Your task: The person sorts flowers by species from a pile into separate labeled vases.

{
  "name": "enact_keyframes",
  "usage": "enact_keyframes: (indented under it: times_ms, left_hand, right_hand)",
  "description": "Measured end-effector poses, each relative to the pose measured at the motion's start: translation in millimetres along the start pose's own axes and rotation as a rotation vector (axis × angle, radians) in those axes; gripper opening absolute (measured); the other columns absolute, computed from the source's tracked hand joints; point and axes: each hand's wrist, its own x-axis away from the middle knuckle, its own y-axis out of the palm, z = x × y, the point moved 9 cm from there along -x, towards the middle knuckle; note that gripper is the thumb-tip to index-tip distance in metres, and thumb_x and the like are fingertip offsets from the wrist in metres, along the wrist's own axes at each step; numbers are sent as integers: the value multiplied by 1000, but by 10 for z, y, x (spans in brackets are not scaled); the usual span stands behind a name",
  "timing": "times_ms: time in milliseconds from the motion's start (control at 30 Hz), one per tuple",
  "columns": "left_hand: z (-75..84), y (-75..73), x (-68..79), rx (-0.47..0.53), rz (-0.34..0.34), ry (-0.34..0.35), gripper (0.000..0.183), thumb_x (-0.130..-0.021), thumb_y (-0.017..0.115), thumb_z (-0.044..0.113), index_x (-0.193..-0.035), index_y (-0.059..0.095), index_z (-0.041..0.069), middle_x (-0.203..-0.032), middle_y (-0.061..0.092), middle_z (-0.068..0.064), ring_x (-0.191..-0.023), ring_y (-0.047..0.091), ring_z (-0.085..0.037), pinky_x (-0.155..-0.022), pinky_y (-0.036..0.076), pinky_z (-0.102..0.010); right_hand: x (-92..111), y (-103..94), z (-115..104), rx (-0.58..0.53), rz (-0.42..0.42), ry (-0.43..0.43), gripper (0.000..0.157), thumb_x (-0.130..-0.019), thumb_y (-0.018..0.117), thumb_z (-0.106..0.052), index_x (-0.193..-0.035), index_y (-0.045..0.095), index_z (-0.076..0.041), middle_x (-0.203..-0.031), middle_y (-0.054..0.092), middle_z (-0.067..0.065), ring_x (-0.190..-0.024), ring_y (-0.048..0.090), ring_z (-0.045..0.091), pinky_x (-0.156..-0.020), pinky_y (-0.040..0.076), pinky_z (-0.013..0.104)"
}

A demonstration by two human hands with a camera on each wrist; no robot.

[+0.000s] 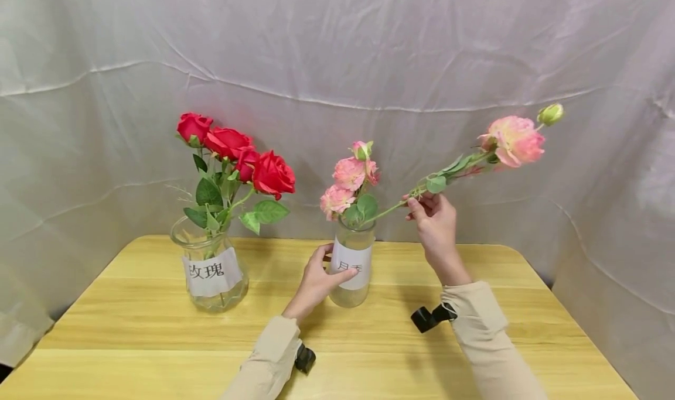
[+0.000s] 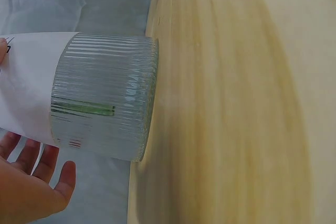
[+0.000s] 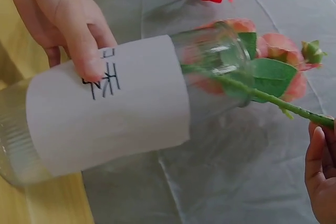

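My left hand [image 1: 320,280] grips a ribbed glass vase [image 1: 349,297] with a white paper label [image 3: 142,114], its thumb across the written characters. Pink flowers [image 1: 349,174] with green leaves stand in the vase's mouth. My right hand [image 1: 436,221] pinches the green stem of a long pink flower [image 1: 514,142], which slants up to the right and carries a bud at its tip. The stem's lower end is inside the vase neck, as the right wrist view shows. In the left wrist view the vase base [image 2: 105,98] shows a green stem through the glass.
A wider glass vase [image 1: 218,297] with a labelled paper band stands to the left, holding several red roses [image 1: 274,174]. The wooden table [image 1: 158,341] ends at a grey curtain [image 1: 316,48] behind. Black wrist cameras [image 1: 304,359] hang below both sleeves.
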Motion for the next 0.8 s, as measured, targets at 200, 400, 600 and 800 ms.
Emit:
enact_keyframes:
  times_ms: [200, 400, 600, 800]
  left_hand:
    - [5, 9, -9, -10, 3, 5, 69, -69, 77, 38, -124, 45, 13, -113, 50, 0, -101, 45, -19, -83, 38, -38]
    - [34, -6, -20, -12, 15, 15, 69, -68, 77, 38, -124, 46, 12, -111, 51, -1, -101, 45, -19, -84, 38, -39]
    - [22, -6, -4, -8, 14, 1, 69, -68, 77, 38, -124, 46, 12, -112, 51, -1, -101, 45, -19, -83, 39, -39]
    - [12, -5, -4, -15, 14, 3, 68, -68, 77, 39, -123, 46, 12, -112, 51, -1, -101, 45, -20, -84, 38, -40]
  right_hand:
    - [17, 107, 51, 17, -12, 4, 13, -86, 56, 4, -97, 52, 8, -89, 62, 14, -75, 59, 17, -57, 48, 22]
    - [29, 256, 52, 25, -40, -16, 9, -85, 56, 6, -90, 50, 8, -89, 60, 24, -71, 59, 13, -56, 47, 21]
    - [62, 329, 91, 59, -28, -35, 15, -83, 62, 1, -89, 51, 9, -83, 60, 21, -64, 57, 12, -56, 48, 24]
    - [116, 419, 119, 91, -62, -76, 17, -80, 69, -9, -83, 56, 3, -78, 61, 13, -66, 56, 15, -59, 47, 25]
